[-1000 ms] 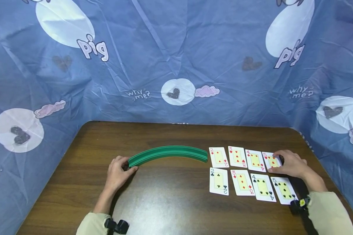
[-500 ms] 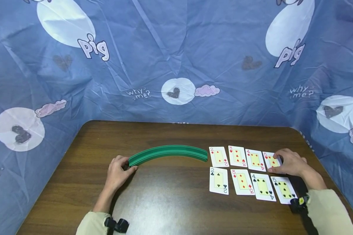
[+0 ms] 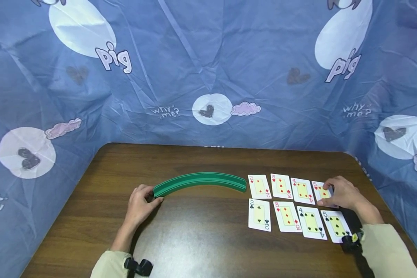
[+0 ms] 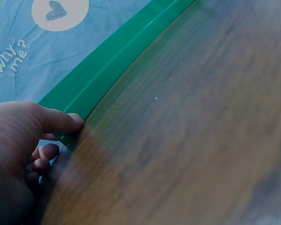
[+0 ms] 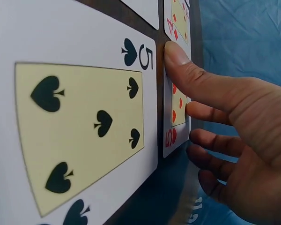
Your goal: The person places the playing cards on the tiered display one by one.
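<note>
A curved green card holder (image 3: 199,179) with long grooves lies across the middle of the table. My left hand (image 3: 138,204) pinches its left end; in the left wrist view the thumb (image 4: 68,121) presses the front face. Over on the right, my right hand (image 3: 345,196) grips the five of hearts (image 3: 319,192) by its near and far edges, with the card flat on the table. In the right wrist view the thumb (image 5: 180,58) lies at the near edge, and part of the card is hidden. Just in front lies the five of spades (image 5: 91,115), face up.
Two rows of face-up playing cards lie right of the holder. Behind are the two of diamonds (image 3: 259,187), three of hearts (image 3: 281,186) and four of diamonds (image 3: 302,190). In front are the two of clubs (image 3: 259,214), three of diamonds (image 3: 287,216) and four of spades (image 3: 312,222).
</note>
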A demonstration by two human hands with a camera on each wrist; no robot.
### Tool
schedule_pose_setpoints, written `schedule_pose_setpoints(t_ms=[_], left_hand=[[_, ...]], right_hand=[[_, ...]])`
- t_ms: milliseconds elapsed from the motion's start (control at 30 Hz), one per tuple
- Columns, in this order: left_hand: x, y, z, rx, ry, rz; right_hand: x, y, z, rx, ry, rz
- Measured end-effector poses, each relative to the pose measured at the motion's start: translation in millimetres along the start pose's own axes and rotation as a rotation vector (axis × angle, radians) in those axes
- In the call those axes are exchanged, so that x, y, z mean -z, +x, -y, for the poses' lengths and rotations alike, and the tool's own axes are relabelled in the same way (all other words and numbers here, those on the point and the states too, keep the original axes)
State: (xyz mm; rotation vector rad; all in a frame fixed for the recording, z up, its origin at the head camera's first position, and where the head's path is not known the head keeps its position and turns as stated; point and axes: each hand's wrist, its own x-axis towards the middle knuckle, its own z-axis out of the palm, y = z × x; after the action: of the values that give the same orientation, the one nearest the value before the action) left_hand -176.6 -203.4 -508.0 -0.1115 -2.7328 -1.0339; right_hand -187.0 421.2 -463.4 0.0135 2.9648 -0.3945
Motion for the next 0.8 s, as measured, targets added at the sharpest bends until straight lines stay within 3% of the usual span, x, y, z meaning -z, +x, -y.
schedule_pose_setpoints(t_ms=[133, 800], left_hand=[[-0.4, -0.2, 0.5, 0.0, 0.002, 0.012], [-2.4, 0.6, 1.5, -0.004, 0.004, -0.015]], right_hand=[[-2, -2.6, -2, 0.026, -0.016, -0.027], [-8, -11.3, 4, -0.02, -0.101, -0.23]])
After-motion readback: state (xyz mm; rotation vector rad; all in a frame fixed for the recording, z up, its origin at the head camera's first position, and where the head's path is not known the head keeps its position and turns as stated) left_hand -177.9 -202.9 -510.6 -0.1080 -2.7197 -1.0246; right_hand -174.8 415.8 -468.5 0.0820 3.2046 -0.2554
